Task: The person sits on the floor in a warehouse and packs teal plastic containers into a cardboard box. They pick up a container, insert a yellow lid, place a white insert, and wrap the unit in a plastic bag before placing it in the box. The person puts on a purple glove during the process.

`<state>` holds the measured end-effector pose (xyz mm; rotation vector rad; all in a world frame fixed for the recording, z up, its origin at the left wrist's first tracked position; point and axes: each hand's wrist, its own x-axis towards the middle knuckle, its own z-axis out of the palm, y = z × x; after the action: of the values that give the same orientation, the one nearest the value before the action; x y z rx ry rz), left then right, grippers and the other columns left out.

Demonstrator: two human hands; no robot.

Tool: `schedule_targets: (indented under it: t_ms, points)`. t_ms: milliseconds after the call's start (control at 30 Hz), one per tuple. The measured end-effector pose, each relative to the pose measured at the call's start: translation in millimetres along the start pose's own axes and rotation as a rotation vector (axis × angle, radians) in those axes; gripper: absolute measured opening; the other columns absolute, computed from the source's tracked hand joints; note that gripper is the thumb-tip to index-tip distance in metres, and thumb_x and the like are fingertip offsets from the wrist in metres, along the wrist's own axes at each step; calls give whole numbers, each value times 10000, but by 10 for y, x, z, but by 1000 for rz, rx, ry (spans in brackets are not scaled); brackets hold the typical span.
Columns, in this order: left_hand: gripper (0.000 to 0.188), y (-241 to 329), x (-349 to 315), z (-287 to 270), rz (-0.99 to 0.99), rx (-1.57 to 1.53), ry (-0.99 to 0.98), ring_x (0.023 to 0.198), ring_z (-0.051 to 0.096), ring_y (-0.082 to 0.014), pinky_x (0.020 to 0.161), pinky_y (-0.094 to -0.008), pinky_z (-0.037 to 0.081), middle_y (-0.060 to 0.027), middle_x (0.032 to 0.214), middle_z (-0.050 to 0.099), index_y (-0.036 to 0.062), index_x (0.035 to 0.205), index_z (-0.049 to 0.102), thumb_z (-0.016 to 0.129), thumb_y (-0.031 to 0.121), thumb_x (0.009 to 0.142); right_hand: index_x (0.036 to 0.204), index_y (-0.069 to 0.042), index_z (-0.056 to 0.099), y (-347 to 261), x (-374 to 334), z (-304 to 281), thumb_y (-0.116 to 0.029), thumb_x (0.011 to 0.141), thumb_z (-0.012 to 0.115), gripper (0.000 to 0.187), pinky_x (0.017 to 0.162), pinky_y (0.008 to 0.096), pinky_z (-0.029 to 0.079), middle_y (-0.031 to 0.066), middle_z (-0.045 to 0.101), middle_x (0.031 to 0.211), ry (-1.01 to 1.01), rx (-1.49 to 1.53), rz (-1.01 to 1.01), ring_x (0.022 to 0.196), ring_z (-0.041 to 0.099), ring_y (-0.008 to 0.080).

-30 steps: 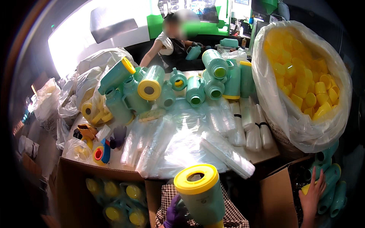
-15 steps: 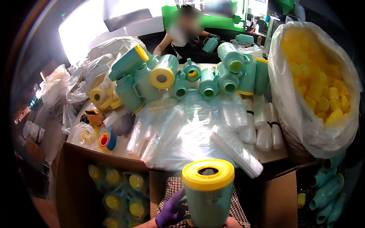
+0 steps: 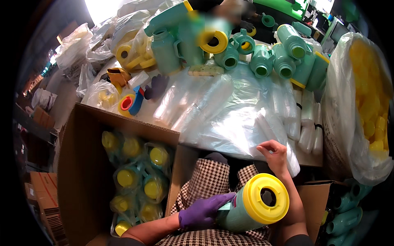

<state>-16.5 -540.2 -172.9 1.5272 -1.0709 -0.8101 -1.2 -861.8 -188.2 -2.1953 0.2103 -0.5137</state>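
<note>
My left hand (image 3: 205, 211), in a purple glove, grips a teal plastic jug (image 3: 234, 215) at its side, near the handle. The jug lies tilted over my lap, with its yellow ring-shaped end cap (image 3: 266, 198) facing up and right; the cap has a dark round hole in the middle. My bare right hand (image 3: 274, 154) is raised beyond the jug at the table's near edge, over a roll of clear plastic bags (image 3: 290, 160). Its thumb and fingertips are drawn together in a pinch; whatever may be between them is too small to make out.
Several teal jugs (image 3: 262, 61) stand and lie across the table's back. Clear bag bundles (image 3: 221, 127) cover its middle. An open carton (image 3: 119, 119) at left holds bagged jugs. At right, a big sack (image 3: 340, 123) contains yellow caps. A tape dispenser (image 3: 133, 102) sits at the table's left.
The view has tilted down and shifted left. The jug has gone from upright to tilted, still in my left hand. My right hand has left the jug and reached out to the plastic bags.
</note>
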Motion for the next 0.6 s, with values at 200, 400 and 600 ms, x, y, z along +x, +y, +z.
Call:
schedule_targets:
  t_ms: [200, 400, 600]
  points:
    - [919, -323, -161, 297, 198, 105, 207, 1294, 553, -385, 1036, -401, 498, -210, 1463, 498, 98, 1520, 331, 807, 41, 736, 1198, -8, 644, 362, 689, 752, -404, 895, 744, 508, 951, 380, 494, 160, 586, 1243, -303, -213, 197, 1121, 605, 273]
    - [909, -442, -261, 142, 147, 35, 151, 1364, 477, -398, 1093, -418, 442, -230, 1521, 418, 102, 1548, 280, 773, 80, 784, 1019, -80, 730, 403, 561, 600, -273, 795, 859, 322, 791, 306, 529, 46, 667, 904, -665, 457, 181, 937, 647, 170]
    - [942, -489, -111, -50, 188, 12, 46, 1357, 455, -428, 1112, -466, 409, -242, 1537, 374, 78, 1554, 235, 778, 47, 785, 818, -74, 702, 452, 754, 902, -215, 770, 795, 176, 815, 392, 502, 86, 614, 917, -399, -325, -189, 917, 621, 274]
